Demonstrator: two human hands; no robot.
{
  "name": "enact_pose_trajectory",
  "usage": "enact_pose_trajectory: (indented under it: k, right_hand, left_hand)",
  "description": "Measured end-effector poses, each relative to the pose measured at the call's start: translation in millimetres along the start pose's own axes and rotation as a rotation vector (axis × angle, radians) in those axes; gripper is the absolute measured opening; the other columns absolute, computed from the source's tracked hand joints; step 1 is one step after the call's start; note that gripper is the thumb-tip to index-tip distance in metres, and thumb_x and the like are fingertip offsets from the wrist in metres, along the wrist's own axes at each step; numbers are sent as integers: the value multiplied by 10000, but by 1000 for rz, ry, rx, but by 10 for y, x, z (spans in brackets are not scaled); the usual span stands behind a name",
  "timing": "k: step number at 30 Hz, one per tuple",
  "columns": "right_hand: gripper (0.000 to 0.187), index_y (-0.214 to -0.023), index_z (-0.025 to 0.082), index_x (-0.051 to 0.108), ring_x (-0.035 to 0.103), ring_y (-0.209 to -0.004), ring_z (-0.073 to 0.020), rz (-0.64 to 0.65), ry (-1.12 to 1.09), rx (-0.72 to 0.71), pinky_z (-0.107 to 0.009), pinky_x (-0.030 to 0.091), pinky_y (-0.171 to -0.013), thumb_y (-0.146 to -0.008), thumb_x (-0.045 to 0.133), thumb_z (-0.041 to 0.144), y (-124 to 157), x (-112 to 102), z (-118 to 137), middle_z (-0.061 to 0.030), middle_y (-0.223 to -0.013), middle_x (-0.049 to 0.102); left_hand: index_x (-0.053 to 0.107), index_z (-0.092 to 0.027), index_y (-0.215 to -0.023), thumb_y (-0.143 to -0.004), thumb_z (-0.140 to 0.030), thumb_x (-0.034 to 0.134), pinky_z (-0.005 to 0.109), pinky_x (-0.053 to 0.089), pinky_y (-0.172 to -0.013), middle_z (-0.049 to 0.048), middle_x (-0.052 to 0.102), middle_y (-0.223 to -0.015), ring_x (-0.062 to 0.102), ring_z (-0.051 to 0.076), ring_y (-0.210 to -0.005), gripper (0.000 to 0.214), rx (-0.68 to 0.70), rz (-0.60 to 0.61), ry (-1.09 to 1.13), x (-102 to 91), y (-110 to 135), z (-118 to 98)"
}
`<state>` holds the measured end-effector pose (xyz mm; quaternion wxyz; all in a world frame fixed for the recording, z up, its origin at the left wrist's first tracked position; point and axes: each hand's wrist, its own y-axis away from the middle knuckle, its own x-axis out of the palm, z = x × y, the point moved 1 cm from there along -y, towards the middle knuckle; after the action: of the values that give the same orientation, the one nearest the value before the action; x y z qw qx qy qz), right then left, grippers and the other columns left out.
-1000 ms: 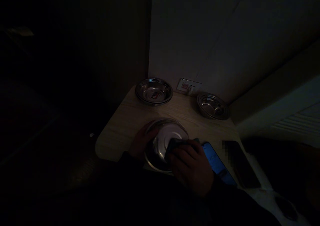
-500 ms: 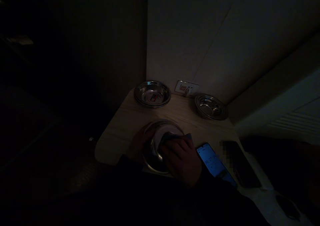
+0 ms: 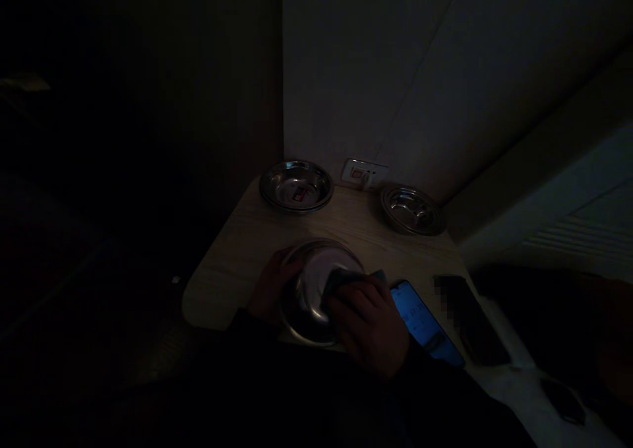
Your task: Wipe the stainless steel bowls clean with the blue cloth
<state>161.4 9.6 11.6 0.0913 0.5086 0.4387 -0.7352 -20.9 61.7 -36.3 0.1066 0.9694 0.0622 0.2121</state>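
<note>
fingers of the left hand [image 3: 271, 286] grasp the left side of a steel bowl [image 3: 309, 293], which sits base-up at the near edge of the worktop [image 3: 217, 280]; whether its rim rests there is too dark to tell. the right hand [image 3: 368, 322] has its fingers bent over a dark teal cloth [image 3: 341, 277], pressed to the base. smooth metal so near the edge could slip or tip off if the right hand pushes harder than the left hand steadies. a wide sweep rightward could knock the lit phone [image 3: 428, 326], just beside. the labelled steel dish [image 3: 297, 202] stands farther back, likely safer.
</note>
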Motion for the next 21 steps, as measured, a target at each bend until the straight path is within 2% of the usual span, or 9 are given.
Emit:
enact_pose_trajectory:
  k: [11,21]
  right_hand:
    - [171,-985,181,649,572,-887,-198,-9,16,-48,-408,397,-865,-891,511,219,-40,-16,-20,-43,-931,695]
    - [176,-997,170,647,562,-906,-209,9,24,-16,-419,387,-861,-888,518,219,-30,-7,-7,-56,-949,691]
  left_hand:
    - [645,-178,-937,-616,-307,706,342,447,-829,36,696,-954,604,245,-957,351,24,-23,-17,-15,-25,15]
    - [646,-186,-946,-613,-308,709,359,443,-841,35,703,-946,603,266,-981,360,-3,-38,-4,12,-4,15]
